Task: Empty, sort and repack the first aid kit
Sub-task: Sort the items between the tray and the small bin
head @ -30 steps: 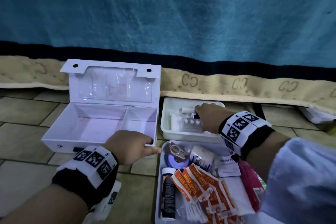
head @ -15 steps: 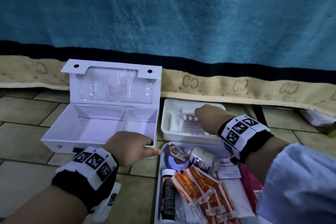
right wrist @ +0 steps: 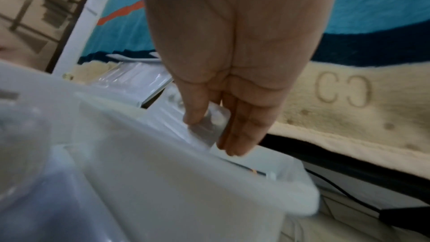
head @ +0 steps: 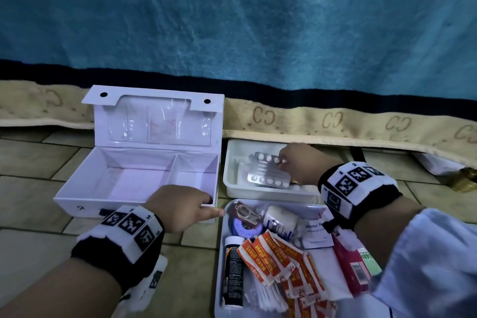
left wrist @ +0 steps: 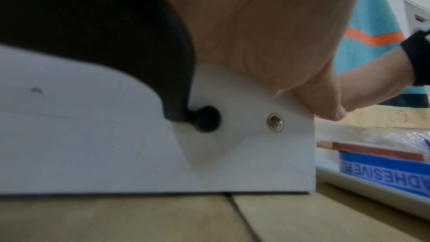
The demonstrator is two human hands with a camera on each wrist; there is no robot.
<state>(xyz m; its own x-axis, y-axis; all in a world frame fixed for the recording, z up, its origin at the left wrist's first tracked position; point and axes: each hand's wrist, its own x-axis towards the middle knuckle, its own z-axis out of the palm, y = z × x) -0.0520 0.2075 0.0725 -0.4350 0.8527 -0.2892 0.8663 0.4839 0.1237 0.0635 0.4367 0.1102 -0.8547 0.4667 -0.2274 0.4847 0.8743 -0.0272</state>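
The white first aid box [head: 77, 193] stands open on the tiled floor, lid up and both compartments bare. My left hand [head: 215, 206] grips its front right corner, fingers hooked over the rim; the left wrist view shows the thumb [left wrist: 325, 106] on the box's front wall [left wrist: 116, 144]. My right hand [head: 282, 160] pinches a silver blister pack of white pills [head: 265, 173] by its right end, tilted above the small white tray [head: 232, 183]. In the right wrist view the blister pack [right wrist: 217, 117] sits between thumb and fingers of my right hand [right wrist: 215, 132], over the small tray [right wrist: 186, 181].
A longer white tray [head: 219, 253] nearest me holds orange plaster strips [head: 271, 255], a dark bottle [head: 233, 271], blue tape [head: 245, 227], small scissors [head: 244, 210], a bandage roll [head: 280, 217], an alcohol pad [head: 317, 235] and a pink box [head: 353, 268]. A beige-edged blue blanket [head: 335, 121] hangs behind.
My right hand has raised the blister pack out of the small tray and tipped it up. The left hand stays on the box corner.
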